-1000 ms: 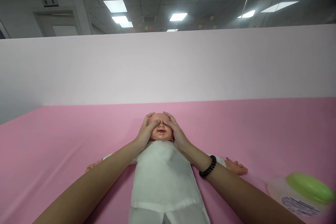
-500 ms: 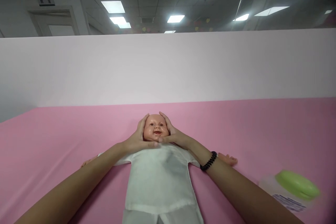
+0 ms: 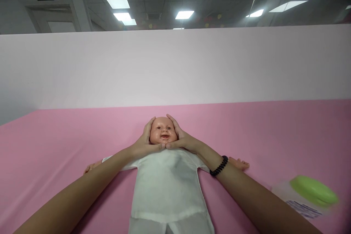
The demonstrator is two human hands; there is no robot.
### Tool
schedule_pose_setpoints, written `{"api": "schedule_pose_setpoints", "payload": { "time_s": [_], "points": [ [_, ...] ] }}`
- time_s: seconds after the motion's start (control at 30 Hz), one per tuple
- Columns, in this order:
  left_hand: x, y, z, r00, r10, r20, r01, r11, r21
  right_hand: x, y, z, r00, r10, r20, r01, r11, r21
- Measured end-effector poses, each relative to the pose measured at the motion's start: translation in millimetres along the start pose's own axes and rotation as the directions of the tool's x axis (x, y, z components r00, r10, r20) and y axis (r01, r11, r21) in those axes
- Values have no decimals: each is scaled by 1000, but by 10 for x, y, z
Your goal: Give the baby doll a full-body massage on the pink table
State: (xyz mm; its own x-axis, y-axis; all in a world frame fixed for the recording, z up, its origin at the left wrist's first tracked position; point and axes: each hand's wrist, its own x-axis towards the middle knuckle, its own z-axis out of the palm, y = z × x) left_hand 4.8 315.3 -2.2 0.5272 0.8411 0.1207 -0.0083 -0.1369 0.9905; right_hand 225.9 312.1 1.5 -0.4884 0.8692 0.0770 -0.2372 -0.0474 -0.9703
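Left hand [image 3: 142, 145]: cups one side of the head [image 3: 163, 126] of the doll [image 3: 167, 204]; fingers up along the head's side, thumb pointing inward at the chin; thumb and fingers spread apart
Right hand [image 3: 186, 142]: mirrors it on the other side; fingers bent toward the top of the head, thumb inward at the chin; thumb and fingers apart; the two thumb tips meet or nearly meet
Forearms [image 3: 76, 193]: slant inward from the lower corners, crossing above the doll's outstretched arms; black coil bracelet [image 3: 218, 166] around the right wrist
Doll: lies on its back, head between both hands; white shirt [image 3: 167, 175] spreads below the thumbs, toward the person; small hands show beyond the outer edges of both forearms
Pink cloth [image 3: 260, 135]: under the doll; stretches out to either side of the hands; a strip shows between the fingertips and its far edge
White panel [image 3: 175, 69]: rises along that far edge, beyond both hands
Bottle [image 3: 296, 199]: well to the right of the right hand, beside the right forearm; green lid [image 3: 314, 190]; partly hidden by that forearm
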Motion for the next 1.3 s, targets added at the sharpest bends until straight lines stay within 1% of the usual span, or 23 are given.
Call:
{"api": "schedule_pose_setpoints", "payload": {
  "time_s": [0.27,0.4,0.57,0.77,0.87,1.07,1.2,1.3],
  "points": [
    [-29,28,41,1000,9,-20,-9,999,-35,-12,2,1,1000,14,-13,-13,998,57],
    [-4,-16,31,999,20,-30,-21,999,-31,-1,10,3,1000,-2,-6,2,999,39],
    [32,-90,-27,997,76,-26,-76,997,-4,21,32,-43,1000,-10,-4,10,999,38],
    [11,-56,28,999,29,-34,-30,999,-31,23,34,-24,1000,-1,-1,1,999,45],
    [15,-55,30,999,25,-33,-26,999,-43,29,37,-24,1000,-9,-11,10,1000,29],
    [41,-106,-19,997,79,-22,-80,996,-41,43,55,-69,1000,-25,-2,25,999,33],
    [20,-71,30,999,32,-43,-34,998,-49,34,49,-40,1000,-2,-5,2,1000,28],
    [8,-44,59,998,8,-61,-10,999,-41,38,55,-40,1000,-13,-14,13,1000,16]
  ]
}}
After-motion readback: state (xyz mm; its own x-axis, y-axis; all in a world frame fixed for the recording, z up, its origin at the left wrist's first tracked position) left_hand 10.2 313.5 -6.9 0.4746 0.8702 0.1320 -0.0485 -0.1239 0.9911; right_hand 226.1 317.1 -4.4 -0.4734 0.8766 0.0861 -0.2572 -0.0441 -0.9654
